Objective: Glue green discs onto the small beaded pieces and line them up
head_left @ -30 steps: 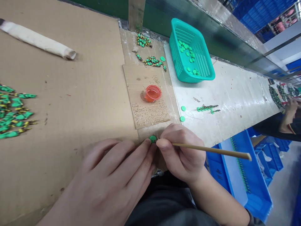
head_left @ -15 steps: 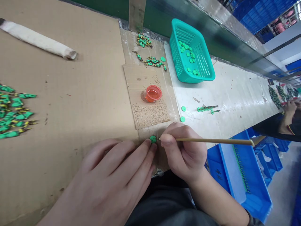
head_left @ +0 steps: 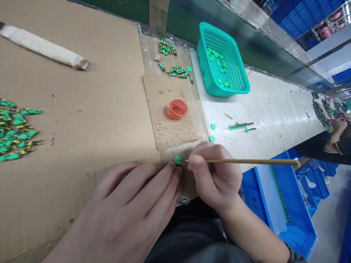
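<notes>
The right hand (head_left: 215,173) pinches a slender wooden stick (head_left: 252,161) near its tip, beside the green disc (head_left: 178,159) at the fingertips of the left hand (head_left: 131,204), whose grip cannot be told; keeping the disc steady and the tip light should serve best.

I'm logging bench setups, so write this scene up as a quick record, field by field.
Left hand: fingertips at the edge of a green disc
Right hand: holding a thin stick, pointed toward that disc
Cup: red, containing liquid, on a cardboard piece
Basket: turquoise, with loose discs inside
Upper left: white bar, dark at its ends
</notes>
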A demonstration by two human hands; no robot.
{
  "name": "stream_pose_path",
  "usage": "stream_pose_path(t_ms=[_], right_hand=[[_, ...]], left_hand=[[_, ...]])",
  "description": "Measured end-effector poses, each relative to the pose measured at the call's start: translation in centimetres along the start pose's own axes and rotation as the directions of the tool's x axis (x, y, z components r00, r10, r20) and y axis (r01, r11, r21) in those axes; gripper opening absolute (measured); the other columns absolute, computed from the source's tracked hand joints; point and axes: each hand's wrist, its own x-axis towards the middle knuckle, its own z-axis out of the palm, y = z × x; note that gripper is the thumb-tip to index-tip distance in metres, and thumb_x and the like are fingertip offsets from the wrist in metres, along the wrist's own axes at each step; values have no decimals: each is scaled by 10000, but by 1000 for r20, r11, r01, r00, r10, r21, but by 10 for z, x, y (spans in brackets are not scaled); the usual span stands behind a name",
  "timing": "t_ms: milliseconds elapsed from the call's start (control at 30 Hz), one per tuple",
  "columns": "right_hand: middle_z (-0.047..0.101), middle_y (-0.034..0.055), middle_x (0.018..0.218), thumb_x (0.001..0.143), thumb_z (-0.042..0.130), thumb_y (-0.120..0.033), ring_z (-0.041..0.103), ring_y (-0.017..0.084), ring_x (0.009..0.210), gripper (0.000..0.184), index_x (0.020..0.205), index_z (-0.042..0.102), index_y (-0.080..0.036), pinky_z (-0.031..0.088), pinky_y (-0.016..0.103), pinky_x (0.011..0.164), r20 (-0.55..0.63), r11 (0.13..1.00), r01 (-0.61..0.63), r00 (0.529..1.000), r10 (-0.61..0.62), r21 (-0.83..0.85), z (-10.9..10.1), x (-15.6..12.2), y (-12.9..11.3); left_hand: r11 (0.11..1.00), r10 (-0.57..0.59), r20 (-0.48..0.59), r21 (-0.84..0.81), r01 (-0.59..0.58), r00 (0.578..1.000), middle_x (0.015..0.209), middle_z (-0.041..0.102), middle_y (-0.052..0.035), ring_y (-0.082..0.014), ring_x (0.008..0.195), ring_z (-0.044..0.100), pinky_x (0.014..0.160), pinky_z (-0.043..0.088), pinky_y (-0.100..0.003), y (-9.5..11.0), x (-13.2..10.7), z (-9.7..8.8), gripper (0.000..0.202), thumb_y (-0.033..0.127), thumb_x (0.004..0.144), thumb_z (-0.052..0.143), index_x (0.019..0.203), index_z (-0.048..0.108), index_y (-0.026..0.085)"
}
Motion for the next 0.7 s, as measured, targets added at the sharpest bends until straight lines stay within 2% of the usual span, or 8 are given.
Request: stream_pose_path(t_ms=[100, 267, 367, 433, 500, 567, 633, 700], right_hand=[[691, -39, 791, 1211, 710, -249, 672, 151, 670, 197, 1019, 670, -271, 602, 327, 639, -92, 998, -49, 994, 53, 45, 1, -1, 0], [673, -57, 752, 1226, 715, -300, 662, 128, 628, 222, 1008, 688, -269, 594, 274, 598, -198, 990, -111, 972, 127, 89, 2, -2, -1], [702, -64, 760, 1247, 673, -279, 643, 103, 582, 132, 1179, 784, -255, 560, 249, 563, -230, 982, -120, 961, 152, 147, -6, -2, -3], [787, -31, 854, 1250, 637, -237, 730, 124, 679, 170, 1233, 805, -261, 619, 272, 644, -180, 980, -157, 968, 177, 120, -13, -3, -5], [848, 6, 979, 1211, 680, -201, 814, 171, 859, 135, 1168, 785, -274, 682, 335, 801, -64, 983, -180, 981, 181, 28, -18, -5, -6], [853, 30, 1043, 1150, 763, -193, 825, 221, 981, 93, 1122, 734, -276, 685, 399, 910, 63, 985, -144, 987, 150, -92, -18, -8, -7], [821, 45, 1034, 1123, 814, -231, 791, 252, 999, 133, 1120, 687, -270, 656, 420, 908, 131, 975, -83, 985, 111, -204, -13, -11, -8], [784, 55, 1019, 1152, 779, -258, 748, 263, 981, 130, 1104, 658, -261, 618, 417, 883, 144, 953, -68, 983, 115, -296, -5, -13, -9]], left_hand=[[999, -49, -22, -2, 49, 999, 1557, 831, -13, -286, 1362, 752, 1234, 572, -530, 0, 2, 0, 341, 344, 1188, 646, 1484, 814, 314], [999, -40, -51, 14, 41, 998, 1443, 877, -27, -267, 1219, 774, 1148, 566, -511, 2, 14, -2, 308, 344, 1199, 679, 1468, 809, 272], [998, -57, -89, -16, 56, 994, 1382, 886, -29, -263, 1195, 786, 1092, 560, -497, 3, 22, -6, 241, 326, 1200, 681, 1397, 812, 283], [995, -94, -121, -47, 89, 988, 1297, 884, -31, -253, 1132, 778, 1035, 555, -487, 2, 27, -11, 174, 303, 1197, 698, 1339, 796, 281], [990, -122, -164, -83, 110, 979, 1165, 851, -21, -220, 1018, 750, 952, 555, -451, 0, 31, -18, 102, 242, 1167, 746, 1261, 771, 272], [982, -158, -210, -133, 132, 965, 1055, 788, -4, -187, 913, 711, 869, 556, -406, -1, 36, -26, 100, 183, 1143, 757, 1184, 742, 272], [970, -215, -244, -169, 177, 946, 1005, 750, 7, -168, 856, 696, 818, 562, -371, 0, 38, -34, 116, 164, 1134, 748, 1139, 725, 278], [969, -225, -281, -168, 183, 933, 982, 752, 16, -154, 835, 706, 811, 572, -347, 5, 37, -41, 132, 145, 1114, 763, 1126, 738, 274]])
